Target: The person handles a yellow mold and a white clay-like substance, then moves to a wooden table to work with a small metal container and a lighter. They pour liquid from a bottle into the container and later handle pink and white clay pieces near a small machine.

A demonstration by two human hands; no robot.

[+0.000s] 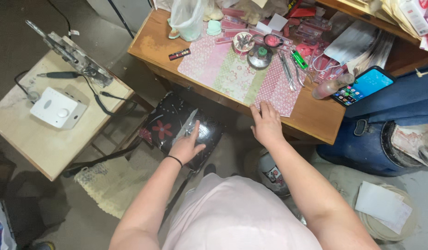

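At twelve o'clock in the head view, a wooden desk (316, 115) occupied the upper centre and right, its near edge running toward four o'clock. On it lay a row of patterned paper sheets (237, 74) in pink and green, flat and overlapping. At nine o'clock stood a smaller light-topped side table (42, 148), carrying a white control box (58, 108) with a round dial and a black handpiece (61, 74) on a coiled lead. Between the two tables, at the centre, stood a black stool (170, 122) with a glossy seat printed with red flowers.

The left hand (186, 146), a black band at its wrist, rested on the stool seat with fingers partly curled; the thumb and fingers pinched the lower end of a thin, pale, blade-shaped strip (186, 126), which pointed toward twelve o'clock. The right hand (267, 125) lay palm down on the desk's near edge, fingers spread and flat, fingertips touching the lower border of the pink dotted sheet; it grasped nothing.

At two o'clock, a smartphone (364, 85) with a lit screen lay on the desk, just beside a clear pink-tinted bottle (332, 86) lying on its side. At one o'clock, metal tweezers (286, 70) and a green lighter (298, 59) lay on the sheets, near a round dark lidded jar (260, 56).
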